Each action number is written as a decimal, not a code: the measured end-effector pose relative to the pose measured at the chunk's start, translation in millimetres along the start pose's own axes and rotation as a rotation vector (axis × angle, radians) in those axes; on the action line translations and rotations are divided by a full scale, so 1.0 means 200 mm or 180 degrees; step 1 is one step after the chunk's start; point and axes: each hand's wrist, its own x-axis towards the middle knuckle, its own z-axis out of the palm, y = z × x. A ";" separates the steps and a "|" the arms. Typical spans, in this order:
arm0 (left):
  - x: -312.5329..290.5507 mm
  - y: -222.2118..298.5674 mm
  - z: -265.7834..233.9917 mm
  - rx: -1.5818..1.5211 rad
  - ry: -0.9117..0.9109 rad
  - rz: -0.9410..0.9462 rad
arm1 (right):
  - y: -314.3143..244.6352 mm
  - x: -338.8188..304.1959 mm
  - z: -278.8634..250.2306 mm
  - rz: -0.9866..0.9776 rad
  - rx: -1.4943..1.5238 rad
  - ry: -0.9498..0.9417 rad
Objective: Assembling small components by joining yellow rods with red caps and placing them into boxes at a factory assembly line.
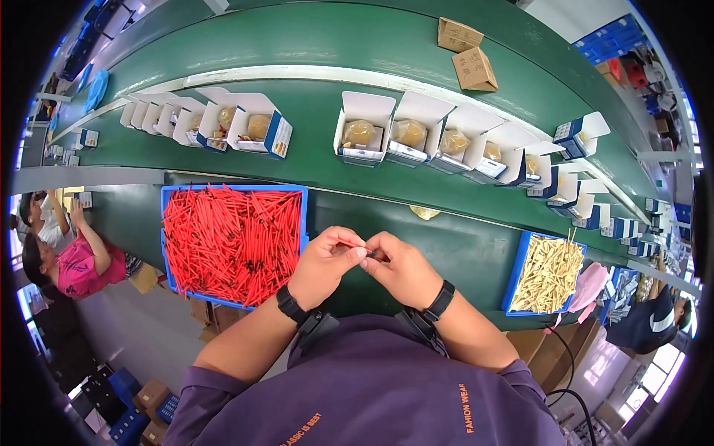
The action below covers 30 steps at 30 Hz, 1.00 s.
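Observation:
My left hand (pixel 325 266) and my right hand (pixel 405 269) meet in front of my chest, over the near edge of the green bench. A slim red stick (pixel 346 242) lies pinched in my left thumb and fingers, and its right end reaches the fingertips of my right hand. My right fingers are pressed together there; whether they hold the stick's dark end or a small separate part is hidden. Close to my left hand stands a blue bin (pixel 306 212) heaped with red sticks (pixel 230 238) that have black ends. Farther right, another blue bin (pixel 515 275) contains many thin pale-yellow sticks (pixel 550 271).
Beyond my hands, open white-and-blue boxes (pixel 362 134) line a green conveyor belt (pixel 312 123), many with a bagged yellowish item inside. Two brown cartons (pixel 474 68) sit at the back. A pink cloth (pixel 590 284) hangs beside the right bin. People work at both sides.

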 end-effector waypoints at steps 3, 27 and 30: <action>-0.01 -0.02 -0.02 0.0025 -0.0098 -0.0029 | -0.01 0.01 -0.01 -0.0354 -0.0686 -0.0036; -0.01 0.03 -0.01 0.1717 -0.0397 -0.0241 | 0.09 0.07 -0.06 0.0907 0.1910 0.0018; 0.01 0.05 -0.02 0.1842 -0.0376 -0.0055 | 0.08 0.09 -0.05 0.1090 0.2234 0.0005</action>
